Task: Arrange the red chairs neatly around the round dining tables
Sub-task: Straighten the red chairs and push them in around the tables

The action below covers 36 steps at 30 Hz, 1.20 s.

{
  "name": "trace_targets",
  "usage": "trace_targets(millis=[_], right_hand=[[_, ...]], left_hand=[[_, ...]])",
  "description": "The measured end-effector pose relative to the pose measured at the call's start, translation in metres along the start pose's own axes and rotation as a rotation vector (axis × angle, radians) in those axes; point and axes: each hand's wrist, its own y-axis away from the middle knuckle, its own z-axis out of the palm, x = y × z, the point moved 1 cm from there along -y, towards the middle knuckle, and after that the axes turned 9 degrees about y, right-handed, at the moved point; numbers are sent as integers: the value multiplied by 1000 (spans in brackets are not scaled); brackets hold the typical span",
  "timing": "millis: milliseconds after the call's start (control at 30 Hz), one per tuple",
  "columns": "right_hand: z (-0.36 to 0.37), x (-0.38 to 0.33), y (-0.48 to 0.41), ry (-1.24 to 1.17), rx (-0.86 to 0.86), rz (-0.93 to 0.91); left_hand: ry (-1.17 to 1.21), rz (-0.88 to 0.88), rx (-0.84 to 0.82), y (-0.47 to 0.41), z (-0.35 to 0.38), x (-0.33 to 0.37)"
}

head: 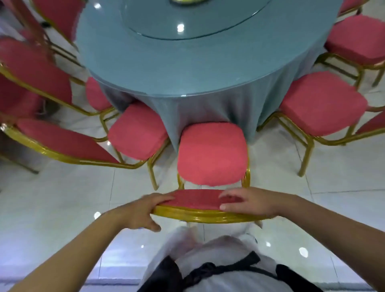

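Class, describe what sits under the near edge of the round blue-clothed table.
The seat of the red cushioned chair meets the hanging blue tablecloth; the cloth hides the table's legs.

The right hand is covering the right end of the chair back. Far beyond both hands, the top edge is cutting off the table and a blurred yellow-green thing on it. Left of the left hand, a chair is running out of frame.
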Motion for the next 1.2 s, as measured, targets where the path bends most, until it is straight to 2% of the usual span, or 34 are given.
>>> trace_targets(millis=[100,200,267,367,433,500,667,833,967,1200], right_hand=[[14,4,8,32,9,-34],[29,8,9,267,192,-52],[35,12,17,312,294,-54],[46,31,33,421,437,56],[52,40,42,454,501,147],[51,43,41,491,546,164],[24,42,30,529,540,85],[-22,46,7,613,464,171],[-37,48,3,601,462,187],[-45,58,14,484,363,175]], left_hand=[[26,39,418,-5,26,7],[26,22,534,-6,40,18],[8,11,528,-6,49,22],[-3,24,523,-10,67,37],[45,77,518,-17,79,42],[80,82,548,-20,83,46],[52,63,565,-34,63,48],[29,80,590,-57,29,62],[10,61,554,-64,17,69],[21,11,506,-63,25,81]])
